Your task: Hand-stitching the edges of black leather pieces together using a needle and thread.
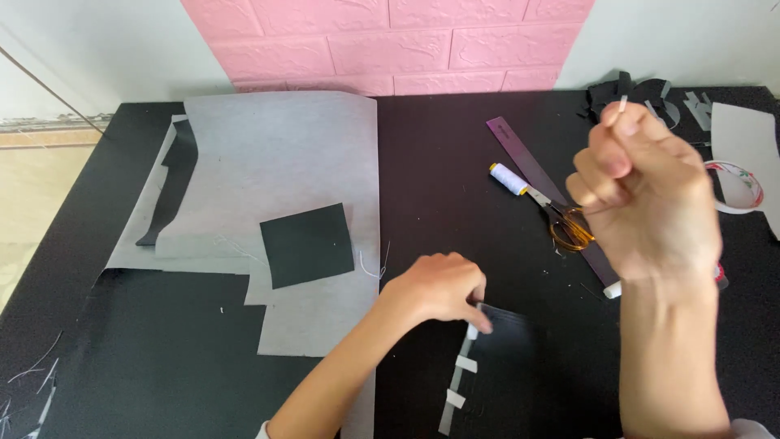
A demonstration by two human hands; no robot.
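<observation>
- The fingers of your left hand (439,286) are curled and pressed down on the top corner of a small dark rectangular fabric piece (504,341), pinning it flat on the black table (455,162); nothing is gripped, it is a hold-down
- Your right hand (642,191) is raised well above the table with its fingers closed into a loose fist, pinching a small white strip (623,103) whose tip sticks up between the fingertips
- The dark fabric piece lies near the front edge of the table, between your two forearms; along its left edge sits a pale grey strip (455,382) with three short white tabs across it, so by my reading three are already stuck on
- The top tab lies right at your left fingertips; whether the strip in your right hand is a fourth tab or peeled backing I cannot tell
- Just behind your right hand lie orange-handled scissors (565,223), a white spool of thread (509,179) and a long purple ruler (528,167), all unheld
- A roll of white tape (743,199) sits at the right, partly hidden by your hand
- To the left, a large sheet of grey interfacing (276,154) carries a loose black fabric square (307,244), which looks untouched for now
- Dark offcuts (626,93) lie at the far right corner
</observation>
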